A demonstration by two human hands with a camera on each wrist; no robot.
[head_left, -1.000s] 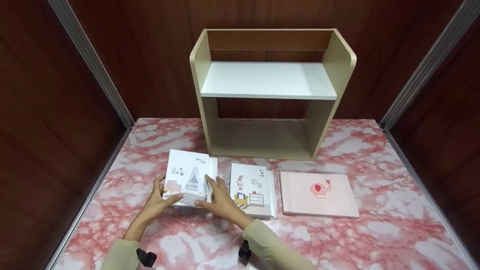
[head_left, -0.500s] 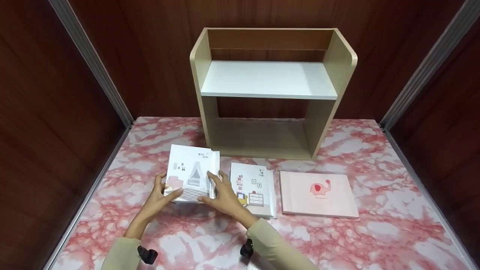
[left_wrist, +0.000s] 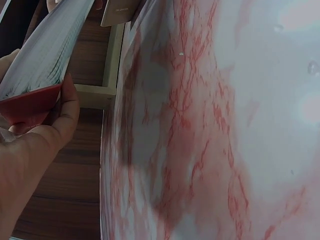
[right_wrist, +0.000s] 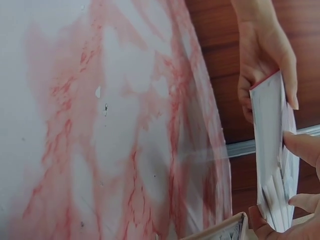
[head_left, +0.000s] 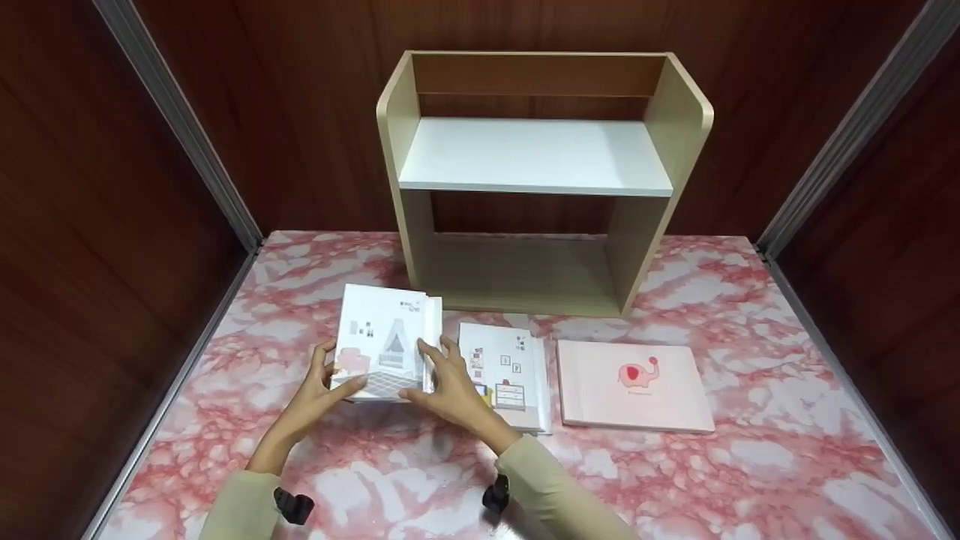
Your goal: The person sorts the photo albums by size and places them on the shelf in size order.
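Both hands hold a white book above the table, its cover showing a grey tent and a pink armchair. My left hand grips its left edge, thumb on the cover; in the left wrist view the hand wraps a red spine below the page edges. My right hand grips the right side, and the right wrist view shows its fingers on the book. To the right lie another white book with a dresser picture and a pink elephant book.
A two-level wooden shelf stands behind the books, with a white upper board and bare lower board. The table has a pink and white marbled top. Dark wood panels enclose it at the back and both sides.
Both hands have moved the held book slightly up and away from the body, rightward a little. The two other books and the shelf have stayed in place.
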